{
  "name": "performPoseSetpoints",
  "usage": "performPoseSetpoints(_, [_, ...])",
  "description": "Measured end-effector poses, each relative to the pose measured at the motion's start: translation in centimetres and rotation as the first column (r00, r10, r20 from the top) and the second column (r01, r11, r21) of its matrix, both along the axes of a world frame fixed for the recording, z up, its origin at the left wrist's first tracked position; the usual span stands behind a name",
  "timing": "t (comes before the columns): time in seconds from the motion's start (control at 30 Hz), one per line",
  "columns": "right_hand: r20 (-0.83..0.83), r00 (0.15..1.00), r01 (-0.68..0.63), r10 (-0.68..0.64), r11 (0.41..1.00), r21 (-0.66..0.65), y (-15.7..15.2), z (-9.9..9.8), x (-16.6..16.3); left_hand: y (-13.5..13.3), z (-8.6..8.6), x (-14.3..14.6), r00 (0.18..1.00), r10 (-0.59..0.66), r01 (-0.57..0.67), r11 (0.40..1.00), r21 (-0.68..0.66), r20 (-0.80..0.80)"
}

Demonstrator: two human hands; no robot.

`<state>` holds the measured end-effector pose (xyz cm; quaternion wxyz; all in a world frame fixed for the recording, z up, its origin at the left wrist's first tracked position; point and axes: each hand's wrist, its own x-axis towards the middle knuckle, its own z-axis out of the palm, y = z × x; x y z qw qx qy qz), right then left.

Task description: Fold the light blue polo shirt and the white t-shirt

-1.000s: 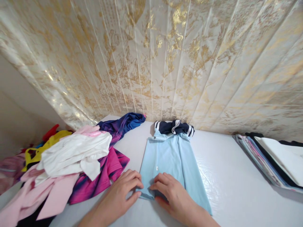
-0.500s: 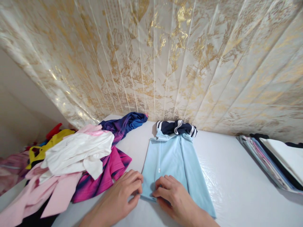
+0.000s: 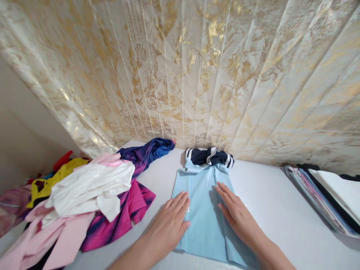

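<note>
A light blue garment (image 3: 204,225) lies spread on the white table, its sides folded inward in long vertical creases. Its far end meets a dark navy collar piece with white stripes (image 3: 209,156), bunched near the curtain. My left hand (image 3: 176,217) rests flat along the garment's left fold, fingers stretched out and pointing away from me. On the right fold lies my right hand (image 3: 234,210), its fingers extended and slightly spread. Neither hand grips the cloth.
To the left is a loose heap of clothes: a white garment (image 3: 92,187), a pink one (image 3: 67,232), a magenta and navy one (image 3: 126,213) and a yellow one (image 3: 56,176). A stack of folded clothes (image 3: 332,198) stands at the right. A gold-patterned curtain (image 3: 180,75) hangs behind.
My hands have let go of the garment's near left edge and moved apart, opening flat onto its two sides. The right hand has shifted farther right and away from me.
</note>
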<state>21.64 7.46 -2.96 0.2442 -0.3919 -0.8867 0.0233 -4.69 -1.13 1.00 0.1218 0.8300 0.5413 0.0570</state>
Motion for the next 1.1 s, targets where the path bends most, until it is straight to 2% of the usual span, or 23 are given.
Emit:
performPoseSetpoints(0.07, [0.062,0.998,0.024,-0.025,1.000,0.015,-0.4,-1.4,0.5,0.4,-0.7,0.7,1.000,-0.010,0.010,1.000,0.009,-0.016])
performPoseSetpoints(0.13, [0.119,0.992,0.033,-0.032,0.999,-0.003,-1.0,-1.8,0.5,0.5,-1.3,0.9,1.000,-0.018,0.019,0.999,0.037,-0.016])
performPoseSetpoints(0.2, [0.136,0.990,0.043,-0.036,0.998,-0.042,-1.4,-1.5,0.3,0.5,-1.7,0.8,0.999,-0.038,0.038,0.998,0.056,-0.007])
performPoseSetpoints(0.3, [0.056,0.998,0.050,-0.043,0.992,-0.115,-1.6,-0.3,0.3,0.5,-1.8,0.7,0.999,-0.048,0.047,0.997,0.055,0.022])
performPoseSetpoints(0.4, [-0.095,0.993,0.048,-0.065,0.984,-0.169,-2.3,1.1,1.2,0.4,-1.2,1.4,0.994,-0.065,0.060,0.997,0.056,0.091])
performPoseSetpoints(0.5, [-0.201,0.974,0.065,-0.106,0.978,-0.199,-4.0,2.2,3.2,0.7,0.1,2.6,0.972,-0.166,0.158,0.985,0.061,0.165])
performPoseSetpoints(0.6, [-0.205,0.971,0.063,-0.119,0.963,-0.262,-6.5,3.2,5.4,2.2,1.3,4.2,0.940,-0.287,0.278,0.958,0.070,0.186])
performPoseSetpoints(0.7, [-0.133,0.989,0.015,-0.061,0.947,-0.321,-8.7,3.8,6.9,5.2,1.6,6.1,0.911,-0.370,0.358,0.929,0.096,0.180])
performPoseSetpoints(0.8, [-0.057,0.998,0.006,-0.025,0.952,-0.308,-10.1,3.8,7.4,8.7,0.8,8.1,0.898,-0.411,0.394,0.910,0.128,0.155])
performPoseSetpoints(0.9, [-0.027,0.999,0.028,-0.038,0.956,-0.290,-10.6,3.5,7.2,10.9,-0.5,9.5,0.904,-0.402,0.382,0.912,0.147,0.144])
performPoseSetpoints(1.1, [-0.034,0.998,0.039,-0.048,0.971,-0.234,-10.2,2.9,6.8,11.3,-2.3,9.9,0.906,-0.404,0.389,0.913,0.127,0.128])
